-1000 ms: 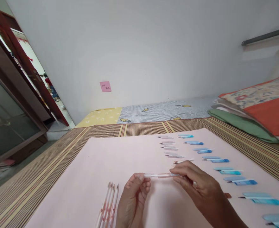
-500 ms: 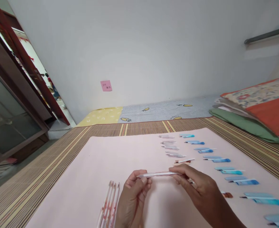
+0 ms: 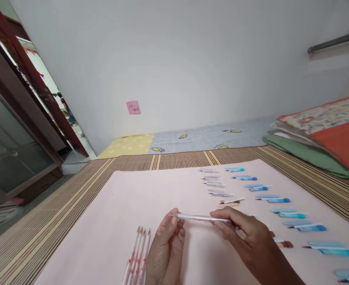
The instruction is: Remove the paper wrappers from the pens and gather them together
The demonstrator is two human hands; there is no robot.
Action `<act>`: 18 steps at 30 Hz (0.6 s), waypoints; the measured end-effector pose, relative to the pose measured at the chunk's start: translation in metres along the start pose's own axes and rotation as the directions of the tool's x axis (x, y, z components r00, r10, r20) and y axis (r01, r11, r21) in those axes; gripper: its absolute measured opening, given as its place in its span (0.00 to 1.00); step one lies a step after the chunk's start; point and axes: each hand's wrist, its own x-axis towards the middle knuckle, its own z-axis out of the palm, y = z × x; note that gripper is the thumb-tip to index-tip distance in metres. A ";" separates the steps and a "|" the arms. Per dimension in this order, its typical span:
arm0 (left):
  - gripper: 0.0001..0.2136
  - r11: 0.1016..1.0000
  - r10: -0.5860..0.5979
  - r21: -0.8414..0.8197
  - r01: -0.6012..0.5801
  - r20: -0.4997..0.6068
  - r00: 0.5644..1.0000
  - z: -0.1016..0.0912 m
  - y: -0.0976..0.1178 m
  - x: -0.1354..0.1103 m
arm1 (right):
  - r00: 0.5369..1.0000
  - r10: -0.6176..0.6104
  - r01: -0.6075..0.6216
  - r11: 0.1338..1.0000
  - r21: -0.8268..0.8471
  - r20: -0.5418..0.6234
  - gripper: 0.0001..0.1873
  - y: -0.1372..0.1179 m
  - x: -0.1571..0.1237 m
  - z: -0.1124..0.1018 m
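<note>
A slim white pen (image 3: 195, 217) with pinkish marks lies almost level between my two hands, above a pale pink sheet (image 3: 97, 221). My left hand (image 3: 166, 247) pinches its pointed end between thumb and fingers. At the other end, my right hand (image 3: 250, 235) is closed around the barrel with thumb and fingers. Several similar pens (image 3: 137, 255) with red marks lie side by side on the sheet, left of my left hand. Beyond and partly behind my right hand are brown pen parts (image 3: 287, 244), some of them covered by it.
Blue pen parts (image 3: 307, 227) run in a slanting row along the sheet's right side. Greyish ones (image 3: 220, 193) sit farther back. A striped mat (image 3: 82, 186) lies beneath the sheet. Folded bedding (image 3: 328, 138) is at right; a pink note (image 3: 133, 107) is on the wall.
My left hand has shifted slightly left and up with the pen's pointed end, so the pen tilts a little. Both hands keep hold of it.
</note>
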 end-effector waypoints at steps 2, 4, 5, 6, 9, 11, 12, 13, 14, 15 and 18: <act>0.16 1.000 -0.010 0.007 0.009 0.049 0.999 0.000 0.003 -0.002 | 0.996 0.061 -0.062 0.998 0.019 0.065 0.14 0.000 0.001 -0.001; 0.20 1.000 -0.018 -0.012 0.019 0.128 0.992 0.002 0.006 -0.003 | 0.991 0.106 -0.109 0.993 0.034 0.081 0.16 0.000 0.001 -0.001; 0.20 0.999 -0.020 -0.024 0.024 0.156 0.988 0.003 0.006 -0.004 | 0.991 0.117 -0.120 0.992 0.042 0.069 0.16 -0.001 0.001 0.000; 0.17 0.999 -0.021 -0.034 0.027 0.163 0.986 0.004 0.006 -0.004 | 0.991 0.122 -0.124 0.991 0.051 0.053 0.16 -0.001 0.001 0.000; 0.05 0.999 -0.043 -0.023 0.045 0.091 0.995 0.004 0.002 -0.003 | 0.992 0.118 -0.121 0.990 0.076 0.032 0.17 -0.002 0.000 0.003; 0.03 0.999 -0.048 0.021 0.047 0.035 0.998 0.001 0.000 -0.002 | 0.993 0.117 -0.119 0.989 0.088 0.023 0.17 -0.002 -0.001 0.005; 0.03 0.998 -0.037 0.045 0.037 0.013 0.999 0.000 0.000 -0.001 | 0.992 0.123 -0.125 0.987 0.100 0.017 0.17 -0.002 -0.001 0.005; 0.04 0.998 -0.021 0.066 0.022 -0.004 1.000 -0.002 0.000 -0.001 | 0.991 0.133 -0.134 0.984 0.119 0.019 0.17 -0.002 -0.001 0.005; 0.08 0.997 -0.009 0.079 0.009 -0.008 1.000 -0.003 0.001 0.000 | 0.989 0.144 -0.146 0.979 0.145 0.028 0.17 -0.001 -0.001 0.005; 0.12 0.997 -0.008 0.080 0.007 0.015 1.000 -0.003 0.001 -0.001 | 0.987 0.154 -0.159 0.972 0.174 0.041 0.18 0.000 0.000 0.005; 0.19 0.999 -0.041 0.029 0.037 0.155 0.987 -0.001 0.003 -0.003 | 0.981 0.171 -0.187 0.953 0.238 0.088 0.19 0.003 0.000 0.006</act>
